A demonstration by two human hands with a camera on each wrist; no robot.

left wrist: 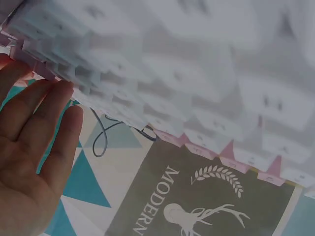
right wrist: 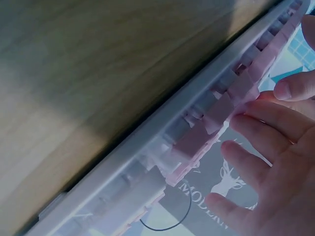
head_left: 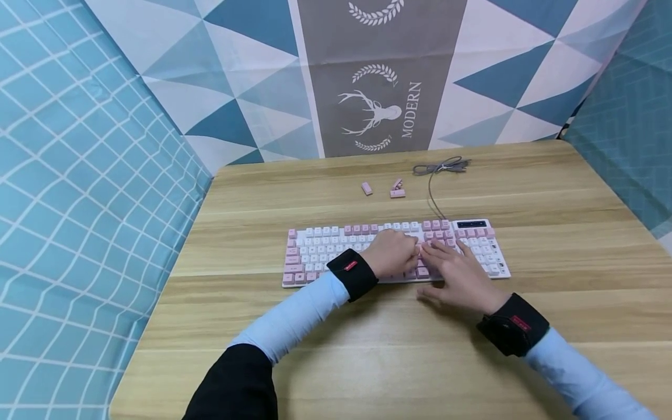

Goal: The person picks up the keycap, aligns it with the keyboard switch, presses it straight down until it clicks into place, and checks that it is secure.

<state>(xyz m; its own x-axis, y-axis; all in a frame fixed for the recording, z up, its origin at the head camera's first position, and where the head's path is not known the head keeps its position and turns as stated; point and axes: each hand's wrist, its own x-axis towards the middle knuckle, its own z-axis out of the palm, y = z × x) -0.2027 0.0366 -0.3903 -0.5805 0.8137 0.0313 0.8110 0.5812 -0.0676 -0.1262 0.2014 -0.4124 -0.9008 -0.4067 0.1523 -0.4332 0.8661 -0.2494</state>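
"MODERN" stands on the grey backdrop banner (head_left: 380, 76).

I'm at a staged recording booth: patterned cloth backdrops (head_left: 378, 76) enclose my wooden desk (head_left: 551, 233) from nine to three o'clock.

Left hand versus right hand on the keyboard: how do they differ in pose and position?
The left hand sits on the keyboard near its middle with fingers curled under; the right hand lies farther right with fingers spread and straighter. The left hand is fully over the keys; the right hand's heel hangs over the table. Both touch pink keys.
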